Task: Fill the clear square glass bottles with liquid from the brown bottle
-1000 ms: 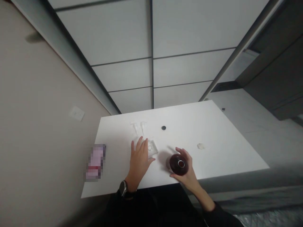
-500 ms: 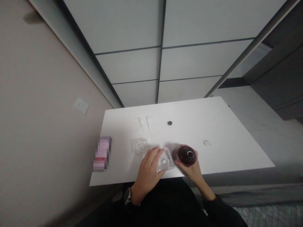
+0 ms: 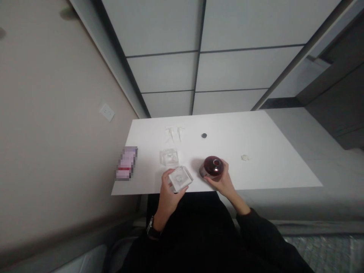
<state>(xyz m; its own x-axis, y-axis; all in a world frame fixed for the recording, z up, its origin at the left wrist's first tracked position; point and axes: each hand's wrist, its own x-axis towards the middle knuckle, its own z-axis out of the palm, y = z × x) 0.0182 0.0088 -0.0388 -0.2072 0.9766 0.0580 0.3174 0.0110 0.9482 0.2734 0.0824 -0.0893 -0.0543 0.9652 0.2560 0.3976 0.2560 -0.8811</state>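
My left hand grips a clear square glass bottle and holds it just above the near edge of the white table. My right hand is wrapped around a round dark red bottle with an open silver neck, standing on the table. A second clear square bottle stands just behind the held one. Two clear pump tops lie further back.
A small dark round cap lies at the back of the table and a small white crumpled piece at the right. A blurred-out box sits at the left edge. The beige wall carries a socket.
My left hand took one clear bottle from beside the other, drew it towards me and lifted it. My right hand stayed on the red bottle. The camera view shifted.
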